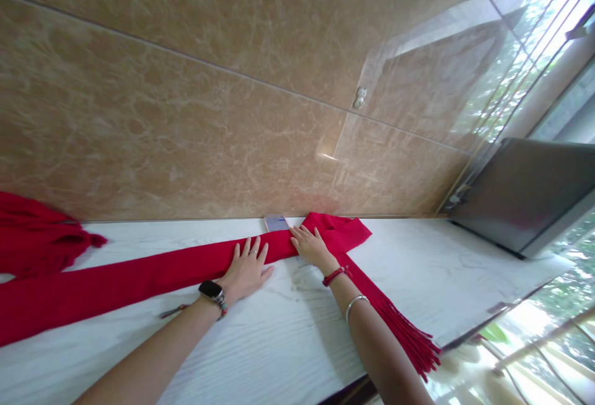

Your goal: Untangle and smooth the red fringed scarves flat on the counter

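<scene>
A long red scarf (181,270), folded into a narrow band, stretches across the white wood-grain table (260,349). Near its right part the band folds over itself, and a fringed end runs down toward the table's front edge. My left hand (246,268) lies flat on the middle of the band, fingers spread. To its right, my right hand (311,247) rests on the scarf beside the fold, its fingers stretched out.
A bunched red cloth (37,237) lies at the far left. Behind the scarf, a small pale flat object (276,223) sits against the tiled wall (186,113). A grey box-shaped appliance (525,194) stands at the right end, by a barred window.
</scene>
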`<state>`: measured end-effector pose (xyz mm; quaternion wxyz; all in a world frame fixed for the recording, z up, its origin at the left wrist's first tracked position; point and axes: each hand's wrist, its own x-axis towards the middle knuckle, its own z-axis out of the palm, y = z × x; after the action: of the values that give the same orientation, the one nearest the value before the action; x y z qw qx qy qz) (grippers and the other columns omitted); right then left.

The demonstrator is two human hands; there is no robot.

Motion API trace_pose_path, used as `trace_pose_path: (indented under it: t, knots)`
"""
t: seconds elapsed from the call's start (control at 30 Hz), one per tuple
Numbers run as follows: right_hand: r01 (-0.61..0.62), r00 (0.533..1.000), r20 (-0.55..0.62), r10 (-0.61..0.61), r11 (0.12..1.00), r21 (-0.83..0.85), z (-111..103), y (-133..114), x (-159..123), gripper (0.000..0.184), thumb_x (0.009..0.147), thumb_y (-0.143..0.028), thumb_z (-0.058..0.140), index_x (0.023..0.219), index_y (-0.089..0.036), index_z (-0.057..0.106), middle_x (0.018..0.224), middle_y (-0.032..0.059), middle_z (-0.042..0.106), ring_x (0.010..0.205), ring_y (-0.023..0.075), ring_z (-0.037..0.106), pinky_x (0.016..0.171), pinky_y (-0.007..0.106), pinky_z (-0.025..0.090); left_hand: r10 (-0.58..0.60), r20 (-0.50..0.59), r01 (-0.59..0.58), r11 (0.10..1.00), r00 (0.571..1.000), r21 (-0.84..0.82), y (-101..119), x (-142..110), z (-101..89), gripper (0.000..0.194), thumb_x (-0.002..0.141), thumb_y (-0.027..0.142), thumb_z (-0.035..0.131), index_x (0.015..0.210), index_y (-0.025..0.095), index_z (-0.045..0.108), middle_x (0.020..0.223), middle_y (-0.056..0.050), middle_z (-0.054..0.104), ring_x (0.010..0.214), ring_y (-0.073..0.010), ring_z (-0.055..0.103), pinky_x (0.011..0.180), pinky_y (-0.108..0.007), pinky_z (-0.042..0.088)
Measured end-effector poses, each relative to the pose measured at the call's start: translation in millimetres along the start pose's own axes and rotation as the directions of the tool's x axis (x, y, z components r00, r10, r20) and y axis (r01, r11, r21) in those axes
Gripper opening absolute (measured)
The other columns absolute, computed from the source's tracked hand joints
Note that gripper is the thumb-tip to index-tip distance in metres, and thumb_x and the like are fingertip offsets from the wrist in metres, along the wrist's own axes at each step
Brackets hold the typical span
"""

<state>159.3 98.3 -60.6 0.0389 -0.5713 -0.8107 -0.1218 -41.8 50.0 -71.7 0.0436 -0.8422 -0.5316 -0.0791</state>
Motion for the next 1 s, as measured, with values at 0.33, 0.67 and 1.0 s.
trace_pose_path:
  t: [0.33, 0.67, 1.0]
  knots:
    - [-0.349, 0.935, 0.069, 0.349, 0.937, -0.007, 8, 37, -1, 0.046, 0.092, -0.031, 0.021, 0.135, -0.018, 0.033, 0.143, 0.0069, 0.027, 0.130, 0.0274, 0.023, 0.097, 0.060, 0.023, 0.077, 0.022, -0.077, 0.996, 0.997, -0.041, -4, 1, 2.1, 0.052, 0.087, 0.049, 0.033, 0.136, 0.037, 0.025, 0.143, -0.013, 0.025, 0.128, -0.0429, 0.017, 0.094, -0.062, 0.018]
    - [0.049, 0.993, -0.105, -0.048, 0.999, 0.008, -7, 0, 2, 0.047, 0.093, -0.033, 0.024, 0.137, -0.017, 0.028, 0.143, 0.0073, 0.028, 0.133, 0.0234, 0.016, 0.103, 0.050, 0.021, 0.067, -0.026, -0.068, 0.997, 0.997, -0.025, -2, -2, 0.5, 0.049, 0.088, 0.044, 0.032, 0.136, 0.035, 0.028, 0.140, -0.013, 0.031, 0.127, -0.0405, 0.023, 0.095, -0.060, 0.021]
    - [-0.274, 0.956, 0.100, 0.276, 0.961, -0.036, 0, 23, -1, 0.047, 0.092, -0.034, 0.025, 0.133, -0.014, 0.035, 0.140, 0.0115, 0.032, 0.128, 0.0264, 0.027, 0.101, 0.053, 0.022, 0.061, -0.010, -0.061, 0.998, 0.998, 0.002, 0, -2, -2.4, 0.050, 0.088, 0.039, 0.034, 0.136, 0.034, 0.026, 0.141, -0.012, 0.030, 0.128, -0.0393, 0.023, 0.096, -0.059, 0.021]
